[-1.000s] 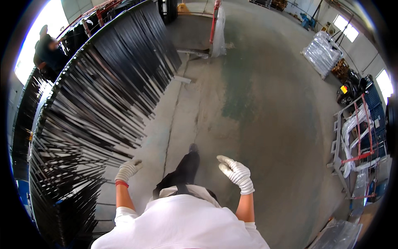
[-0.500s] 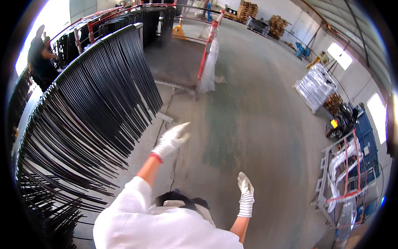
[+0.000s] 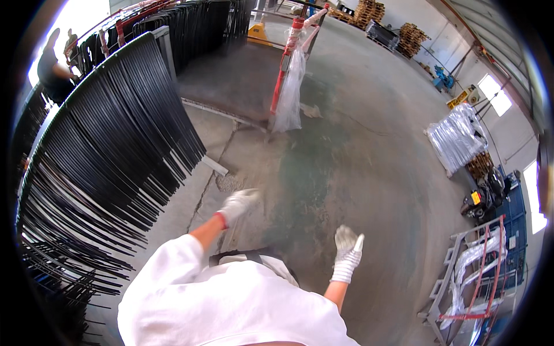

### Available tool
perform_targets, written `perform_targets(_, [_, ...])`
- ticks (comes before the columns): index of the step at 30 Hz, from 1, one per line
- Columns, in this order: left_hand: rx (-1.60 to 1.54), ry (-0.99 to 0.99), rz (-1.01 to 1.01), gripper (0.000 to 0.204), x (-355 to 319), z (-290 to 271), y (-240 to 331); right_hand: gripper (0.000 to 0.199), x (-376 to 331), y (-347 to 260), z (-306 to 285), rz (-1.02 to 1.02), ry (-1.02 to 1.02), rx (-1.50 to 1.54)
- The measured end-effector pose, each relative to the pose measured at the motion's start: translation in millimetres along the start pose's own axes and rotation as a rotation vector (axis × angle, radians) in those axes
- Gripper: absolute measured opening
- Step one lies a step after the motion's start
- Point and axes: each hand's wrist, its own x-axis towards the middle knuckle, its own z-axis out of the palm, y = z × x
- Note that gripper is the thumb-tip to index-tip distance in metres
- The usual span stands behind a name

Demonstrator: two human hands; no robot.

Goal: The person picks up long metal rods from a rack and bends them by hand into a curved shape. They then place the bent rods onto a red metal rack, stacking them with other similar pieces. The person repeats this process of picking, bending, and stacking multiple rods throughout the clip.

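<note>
My left hand (image 3: 239, 207), in a white glove with a red cuff edge, hangs over the concrete floor. Its fingers reach forward, somewhat blurred, and nothing shows in them. To its left stands a long rack of closely set black metal rods or tubes (image 3: 109, 109), apart from the hand. My right hand (image 3: 347, 249), also in a white glove with a ribbed cuff, is held low to the right. Its thumb stands away from the loosely bent fingers, and it holds nothing that I can see. Neither hand touches anything.
Ahead is a low dark platform (image 3: 225, 86) with a red post wrapped in clear plastic (image 3: 294, 86). A wrapped stack (image 3: 456, 138) and a metal frame cart (image 3: 470, 277) stand right. A person (image 3: 53, 72) is beyond the rack. Wooden pallets (image 3: 411, 39) are stacked far back.
The view has moved forward and turned slightly left; the platform and post look nearer. My left hand has swung lower and its fingers look less spread. My right thumb now stands out from the fingers.
</note>
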Motion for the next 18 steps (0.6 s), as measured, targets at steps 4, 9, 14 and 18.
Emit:
perform_targets(4, [0.017, 0.372, -0.125, 0.026, -2.2, -92.9, -85.7, 0.058, 56.6, -31.5, -16.6, 0.037, 0.107, -0.011])
perform_targets(9, [-0.661, 0.794, -0.467, 0.012, -23.2, -125.9, -164.9, 0.058, 148.1, -43.2, 7.5, -0.006, -0.016, -0.026])
perform_targets(14, [-0.742, 0.863, -0.325, 0.012, 62.4, -116.9, -117.4, 0.057, 245.2, -33.2, 59.4, 0.057, -0.163, 0.074])
perform_targets(18, [-0.628, 0.750, -0.075, 0.010, 186.6, -132.2, -57.9, 0.056, 316.9, -24.8, 100.1, 0.044, -0.154, 0.037])
